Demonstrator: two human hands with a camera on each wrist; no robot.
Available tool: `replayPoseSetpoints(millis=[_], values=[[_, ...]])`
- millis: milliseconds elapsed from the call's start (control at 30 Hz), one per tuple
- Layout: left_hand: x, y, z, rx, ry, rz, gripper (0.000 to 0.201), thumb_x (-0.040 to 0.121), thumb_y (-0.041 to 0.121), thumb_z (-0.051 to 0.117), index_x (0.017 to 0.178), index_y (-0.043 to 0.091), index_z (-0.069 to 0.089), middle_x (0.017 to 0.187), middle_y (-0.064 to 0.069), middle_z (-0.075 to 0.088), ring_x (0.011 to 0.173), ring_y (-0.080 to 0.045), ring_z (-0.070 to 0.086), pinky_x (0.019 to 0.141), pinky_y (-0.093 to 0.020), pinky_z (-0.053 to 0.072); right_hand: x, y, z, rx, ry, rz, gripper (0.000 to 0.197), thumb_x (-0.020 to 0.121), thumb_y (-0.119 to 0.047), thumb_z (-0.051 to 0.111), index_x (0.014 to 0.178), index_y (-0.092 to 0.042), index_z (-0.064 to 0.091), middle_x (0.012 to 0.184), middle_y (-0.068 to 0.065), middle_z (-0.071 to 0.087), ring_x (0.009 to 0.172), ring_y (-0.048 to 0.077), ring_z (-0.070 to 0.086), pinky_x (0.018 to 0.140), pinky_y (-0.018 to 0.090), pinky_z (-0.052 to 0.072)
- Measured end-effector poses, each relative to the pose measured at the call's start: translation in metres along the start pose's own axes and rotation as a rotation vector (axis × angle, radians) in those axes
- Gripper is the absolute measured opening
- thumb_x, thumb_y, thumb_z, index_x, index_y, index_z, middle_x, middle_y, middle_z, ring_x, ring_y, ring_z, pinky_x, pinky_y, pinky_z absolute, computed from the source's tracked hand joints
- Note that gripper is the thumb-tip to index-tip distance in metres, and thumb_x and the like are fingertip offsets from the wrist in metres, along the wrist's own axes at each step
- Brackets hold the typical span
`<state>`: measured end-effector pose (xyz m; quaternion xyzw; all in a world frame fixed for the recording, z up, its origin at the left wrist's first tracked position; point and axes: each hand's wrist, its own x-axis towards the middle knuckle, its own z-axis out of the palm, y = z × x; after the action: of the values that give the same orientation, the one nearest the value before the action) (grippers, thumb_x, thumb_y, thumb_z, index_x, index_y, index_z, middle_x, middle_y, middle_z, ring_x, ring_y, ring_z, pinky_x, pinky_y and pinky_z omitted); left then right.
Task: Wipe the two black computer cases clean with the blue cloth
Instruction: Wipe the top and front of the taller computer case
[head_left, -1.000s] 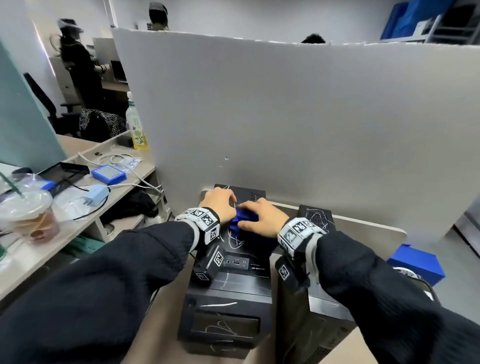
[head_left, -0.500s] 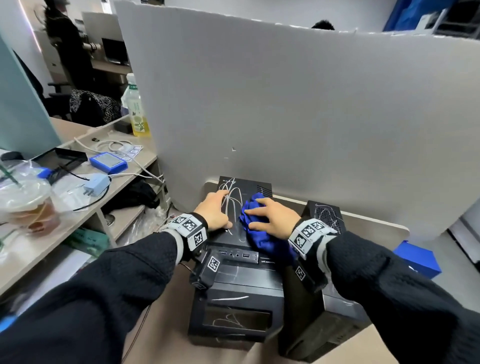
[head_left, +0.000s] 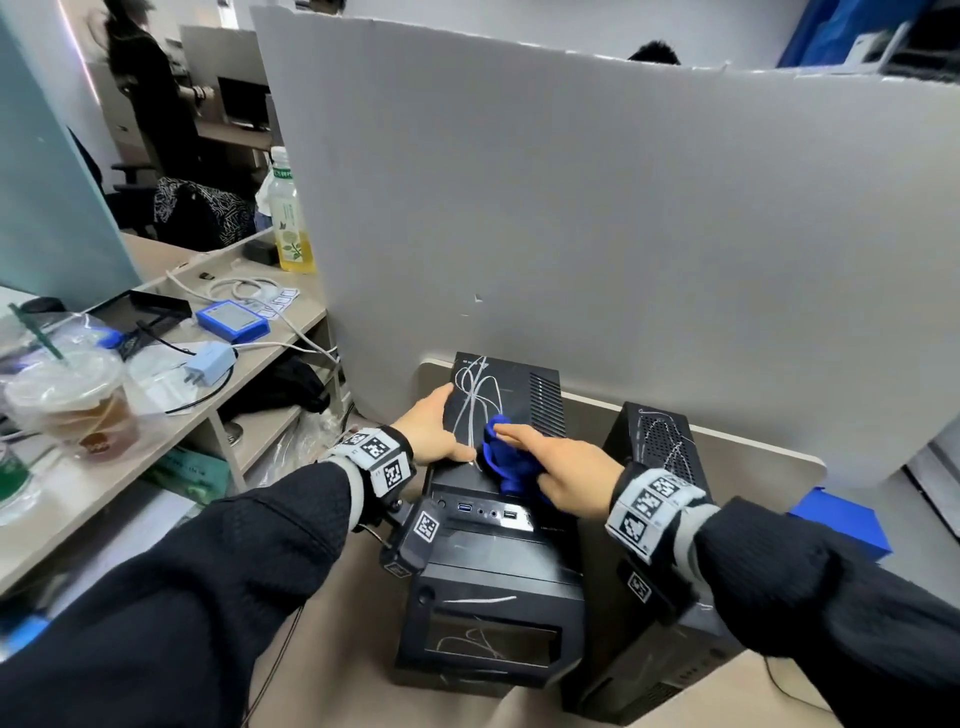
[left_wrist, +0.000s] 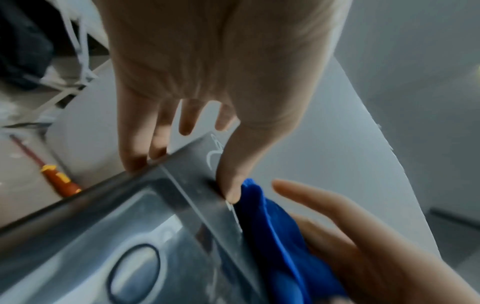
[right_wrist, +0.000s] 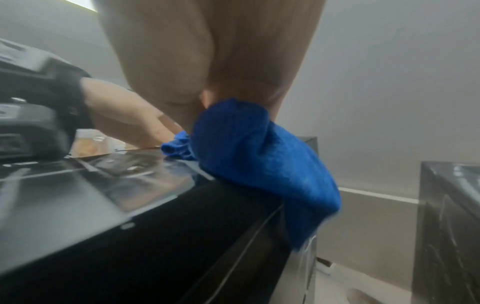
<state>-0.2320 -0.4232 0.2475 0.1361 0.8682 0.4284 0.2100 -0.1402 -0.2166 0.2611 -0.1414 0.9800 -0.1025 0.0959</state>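
Two black computer cases stand side by side, both streaked with white marks. My left hand (head_left: 428, 434) grips the left edge of the left case (head_left: 514, 395), thumb on the top and fingers down the side. My right hand (head_left: 550, 460) holds the bunched blue cloth (head_left: 504, 460) and presses it onto the front part of that case's top, index finger stretched out. White scribbles (head_left: 475, 400) show behind the cloth. In the right wrist view the cloth (right_wrist: 259, 164) hangs over the top's right edge. The right case (head_left: 660, 447) stands untouched.
A grey partition board (head_left: 571, 234) rises right behind the cases. At the left, a desk (head_left: 156, 457) carries an iced drink cup (head_left: 72, 405), a blue device (head_left: 232, 321), cables and a bottle (head_left: 288, 218). A blue box (head_left: 841, 525) lies on the floor at the right. An orange screwdriver (left_wrist: 58, 179) lies below left.
My left hand has let go of the cloth and moved to the case's left edge. My right hand has slid the cloth over the top toward the front, uncovering white scribbles.
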Motion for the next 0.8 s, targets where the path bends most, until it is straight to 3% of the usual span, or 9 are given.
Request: replayPoseSetpoints(millis=[67, 167, 233, 333, 433, 500, 567, 633, 800], values=[[-0.002, -0.003, -0.003, -0.098, -0.048, -0.05, 0.07, 0.069, 0.015, 0.085, 0.128, 0.011, 0.048, 0.111, 0.004, 0.063, 0.095, -0.014, 0.062, 0.073, -0.029, 0.056, -0.003, 0.001, 0.003, 0.042, -0.006, -0.044, 0.079, 0.077, 0.0, 0.043, 0.147, -0.033, 0.029, 0.146, -0.002, 0.046, 0.125, 0.026, 0.05, 0.101, 0.036, 0.041], [-0.004, -0.004, -0.009, -0.12, -0.085, -0.09, 0.052, 0.076, 0.019, 0.082, 0.116, 0.013, 0.05, 0.104, 0.005, 0.059, 0.098, -0.011, 0.059, 0.088, -0.032, 0.054, 0.014, 0.008, -0.002, -0.004, 0.054, -0.032, 0.069, 0.079, -0.001, 0.046, 0.138, -0.037, 0.047, 0.148, -0.003, 0.038, 0.132, 0.023, 0.039, 0.105, 0.041, 0.038], [-0.004, -0.005, -0.012, -0.115, -0.112, -0.089, 0.056, 0.074, 0.022, 0.083, 0.121, 0.007, 0.056, 0.108, 0.004, 0.064, 0.1, -0.014, 0.063, 0.093, -0.038, 0.053, 0.031, 0.007, -0.01, -0.051, 0.083, 0.042, 0.062, 0.083, -0.008, 0.047, 0.134, -0.042, 0.05, 0.136, -0.002, 0.042, 0.125, 0.022, 0.042, 0.097, 0.039, 0.042], [-0.004, -0.01, -0.018, -0.121, -0.133, -0.106, 0.065, 0.072, 0.028, 0.084, 0.127, 0.011, 0.054, 0.119, 0.001, 0.065, 0.107, -0.015, 0.063, 0.08, -0.032, 0.057, 0.049, -0.002, -0.018, -0.07, 0.067, 0.094, 0.058, 0.086, -0.011, 0.047, 0.135, -0.043, 0.048, 0.125, 0.001, 0.042, 0.12, 0.024, 0.045, 0.091, 0.035, 0.043], [-0.004, -0.015, -0.021, -0.15, -0.152, -0.09, 0.082, 0.057, 0.038, 0.088, 0.128, 0.011, 0.057, 0.121, -0.001, 0.067, 0.11, -0.018, 0.064, 0.086, -0.033, 0.057, 0.032, -0.012, -0.011, -0.108, 0.031, -0.059, 0.058, 0.085, -0.017, 0.049, 0.138, -0.04, 0.046, 0.128, 0.0, 0.04, 0.116, 0.024, 0.047, 0.091, 0.037, 0.045], [-0.006, -0.012, -0.02, -0.147, -0.19, -0.088, 0.073, 0.061, 0.036, 0.086, 0.124, 0.01, 0.058, 0.119, -0.003, 0.068, 0.104, -0.018, 0.066, 0.089, -0.034, 0.056, 0.014, -0.014, -0.007, -0.084, -0.044, -0.192, 0.056, 0.085, -0.019, 0.052, 0.137, -0.038, 0.047, 0.128, -0.001, 0.039, 0.109, 0.021, 0.049, 0.088, 0.035, 0.045], [-0.009, -0.006, -0.017, -0.123, -0.203, -0.094, 0.056, 0.079, 0.021, 0.078, 0.128, 0.009, 0.054, 0.119, -0.004, 0.065, 0.087, -0.012, 0.064, 0.06, -0.018, 0.055, 0.012, -0.012, -0.01, -0.082, -0.096, -0.22, 0.059, 0.085, -0.014, 0.05, 0.137, -0.041, 0.047, 0.126, -0.003, 0.04, 0.105, 0.019, 0.052, 0.088, 0.035, 0.045], [-0.008, -0.005, -0.015, -0.147, -0.202, -0.087, 0.052, 0.085, 0.013, 0.072, 0.132, 0.008, 0.05, 0.118, -0.003, 0.062, 0.078, -0.005, 0.06, 0.044, -0.009, 0.045, 0.033, -0.004, -0.018, -0.065, -0.076, -0.157, 0.061, 0.085, -0.007, 0.046, 0.134, -0.043, 0.051, 0.12, -0.002, 0.044, 0.105, 0.022, 0.054, 0.089, 0.037, 0.045], [-0.012, -0.007, -0.02, -0.181, -0.184, -0.119, 0.067, 0.087, 0.011, 0.07, 0.144, 0.005, 0.036, 0.118, 0.003, 0.055, 0.1, -0.015, 0.058, 0.049, -0.012, 0.05, 0.088, -0.003, -0.037, -0.221, -0.019, 0.012, 0.055, 0.089, -0.013, 0.044, 0.136, -0.042, 0.048, 0.12, 0.005, 0.042, 0.108, 0.032, 0.056, 0.086, 0.039, 0.047]])
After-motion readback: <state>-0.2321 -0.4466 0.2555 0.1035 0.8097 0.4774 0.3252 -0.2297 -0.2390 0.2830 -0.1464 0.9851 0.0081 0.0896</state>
